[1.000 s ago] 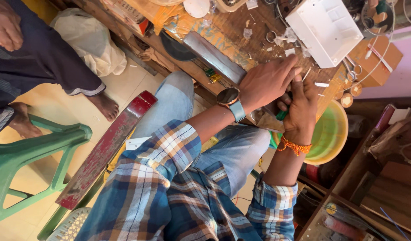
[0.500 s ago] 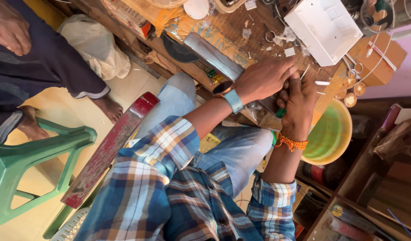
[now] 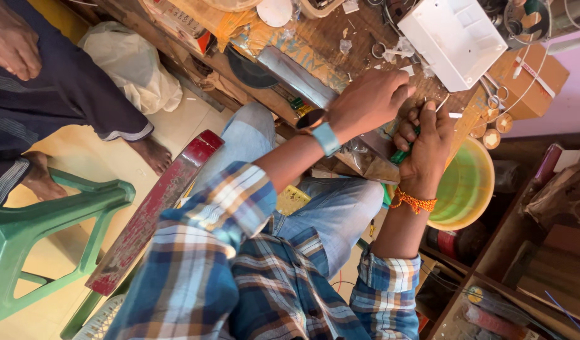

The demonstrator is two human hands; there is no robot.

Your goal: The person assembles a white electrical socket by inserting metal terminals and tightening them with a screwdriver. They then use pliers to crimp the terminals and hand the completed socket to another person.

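Green plastic shows between the fingers of your right hand [image 3: 425, 141], which is closed around the handle of a small green-handled tool [image 3: 400, 155], most likely a screwdriver; the tip is hidden behind your hands, so you cannot tell what it touches. An orange thread bracelet [image 3: 415, 201] circles that wrist. Your left hand [image 3: 369, 101] lies just above and against the right one, fingers curled down over the cluttered wooden workbench [image 3: 340, 22]; whether it pinches anything is hidden, so its grip cannot be told. A watch with a light blue strap [image 3: 323, 133] sits on the left wrist. Both hands meet at the bench edge, just below a white plastic box [image 3: 454, 38] and near a thin white wire [image 3: 442, 102] that pokes up beside your right fingers. A flat metal bar [image 3: 296, 75] lies on the bench to the left of your hands, and a cardboard box [image 3: 529, 82] stands to the right. A yellow-green plastic bowl [image 3: 469, 186] sits beside your right forearm, below the bench. Your plaid sleeves and blue jeans fill the lower middle. A red painted plank [image 3: 154, 211] leans near your knee, a green plastic chair [image 3: 44, 233] stands at the left, and another person's bare foot [image 3: 153, 154] rests on the pale floor.
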